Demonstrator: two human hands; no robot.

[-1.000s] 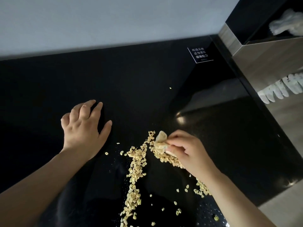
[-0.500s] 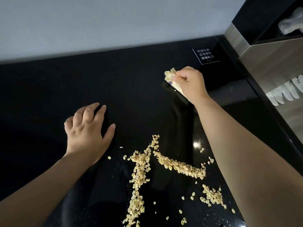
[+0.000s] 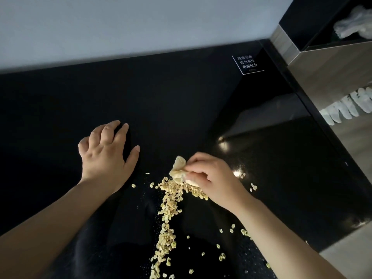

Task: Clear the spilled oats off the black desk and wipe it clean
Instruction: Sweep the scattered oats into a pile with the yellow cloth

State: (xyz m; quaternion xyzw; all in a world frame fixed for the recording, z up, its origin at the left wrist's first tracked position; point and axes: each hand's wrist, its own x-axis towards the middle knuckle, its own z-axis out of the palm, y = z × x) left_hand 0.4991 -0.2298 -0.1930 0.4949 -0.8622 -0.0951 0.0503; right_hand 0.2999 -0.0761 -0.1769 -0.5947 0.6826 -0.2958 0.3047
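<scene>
Oats (image 3: 168,210) lie spilled on the black desk (image 3: 181,93). Most of them make a long heap that starts just under the right hand (image 3: 214,178) and runs down toward the person, between the two arms. A few loose bits lie on the outer side of the right wrist and beside the right arm. Two or three more lie near the thumb of the left hand (image 3: 106,158).

The right hand pinches a small crumpled cloth (image 3: 178,169), pale yellow, with the fingers curled round it. The cloth touches the top of the oat heap and sticks out of the hand toward the left hand.

The left hand holds nothing. It rests on the desk with the fingers a bit bent and the thumb spread out, apart from the cloth.

Far beyond the right hand, near the corner of the desk, is a small dark sign (image 3: 248,64) with white writing. Tiny pale specks (image 3: 145,200) dot the desk between the arms.
</scene>
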